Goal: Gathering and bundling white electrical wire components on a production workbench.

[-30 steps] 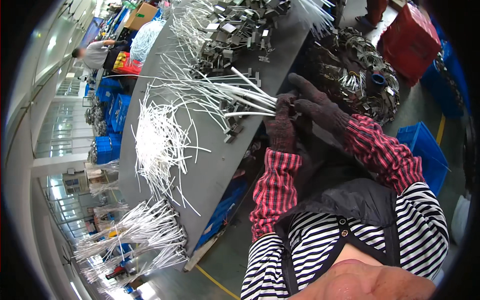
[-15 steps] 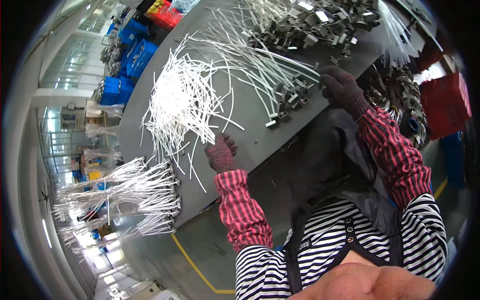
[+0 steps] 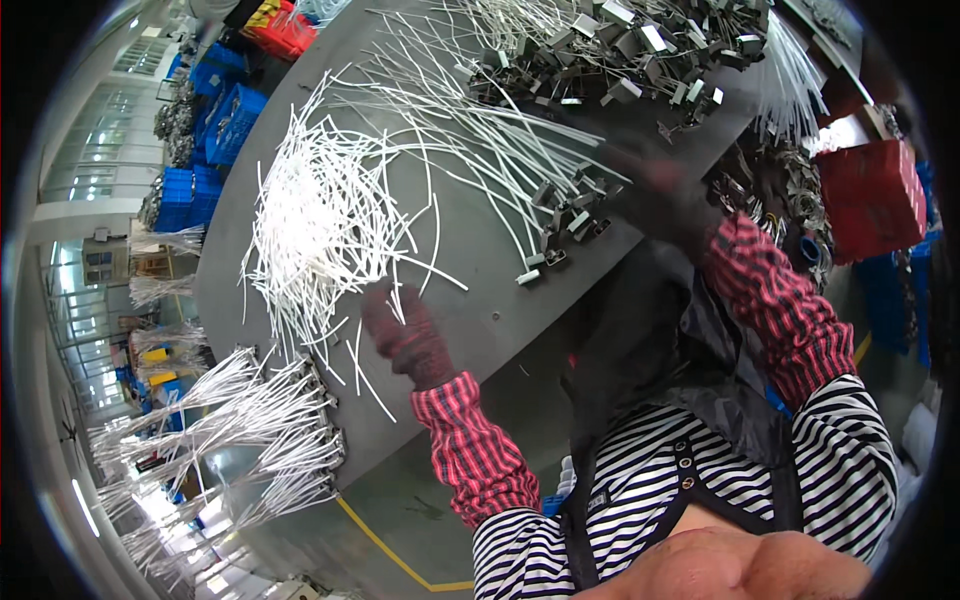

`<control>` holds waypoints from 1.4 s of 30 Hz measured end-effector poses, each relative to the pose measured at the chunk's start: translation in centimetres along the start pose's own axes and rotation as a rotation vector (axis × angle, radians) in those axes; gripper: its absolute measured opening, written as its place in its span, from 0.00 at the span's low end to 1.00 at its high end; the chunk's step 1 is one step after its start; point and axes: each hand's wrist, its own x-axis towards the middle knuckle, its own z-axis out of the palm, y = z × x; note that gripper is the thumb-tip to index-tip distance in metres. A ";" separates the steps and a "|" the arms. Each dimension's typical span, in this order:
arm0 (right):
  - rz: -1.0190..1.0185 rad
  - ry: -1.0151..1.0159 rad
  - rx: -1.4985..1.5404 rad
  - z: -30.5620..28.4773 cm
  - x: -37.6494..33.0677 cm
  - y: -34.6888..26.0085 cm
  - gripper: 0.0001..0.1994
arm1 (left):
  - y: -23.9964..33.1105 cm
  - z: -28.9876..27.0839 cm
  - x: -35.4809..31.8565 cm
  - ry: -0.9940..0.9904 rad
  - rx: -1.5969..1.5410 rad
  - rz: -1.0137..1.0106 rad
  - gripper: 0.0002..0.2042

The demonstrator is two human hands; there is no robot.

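Note:
At the lower edge of a big pile of loose white wire-like strands (image 3: 320, 215), my gloved left hand (image 3: 408, 335) touches or overlaps the nearest strands. Motion smears its fingers. My right hand (image 3: 665, 205), also in a dark glove, is blurred too, near the table's edge on the right. White strands run up to its fingertips, but whether it grips one is not visible. Just left of it lies a row of white strands with small grey metal pieces (image 3: 575, 220) at their near ends.
A heap of grey metal pieces (image 3: 640, 50) covers the far part of the grey table (image 3: 470, 330). Bundled white strands (image 3: 270, 420) overhang its left edge. Red crates (image 3: 870, 200) stand at the right, blue crates (image 3: 235, 120) at the far left.
My left hand has moved left and slightly down in the picture, from beside the pile's edge onto it. The right hand has dropped lower and blurred. The whole view has shifted a little.

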 end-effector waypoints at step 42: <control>0.235 -0.392 -0.189 1.8 7.4 1.1 0.24 | 3.7 9.3 1.2 -0.452 -1.254 -0.913 0.12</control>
